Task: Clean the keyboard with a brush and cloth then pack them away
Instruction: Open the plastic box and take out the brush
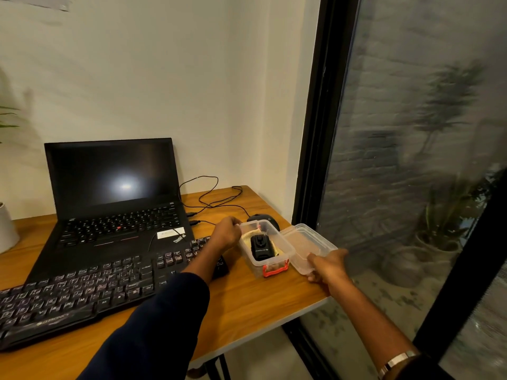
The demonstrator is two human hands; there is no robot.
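A clear plastic box (285, 249) with a red clip stands on the desk right of the black keyboard (82, 292). Inside it lies a black brush (262, 246) on a yellow cloth (251, 238). My left hand (226, 233) grips the box's far left rim. My right hand (327, 266) holds the clear lid (307, 242), which lies tilted just right of the box over the desk's right edge.
A black laptop (115, 187) stands open behind the keyboard. A black mouse (263, 218) and cables (211, 198) lie behind the box. The wooden desk (247, 305) ends just right of the box, beside a glass door. A white pot (6, 229) is at far left.
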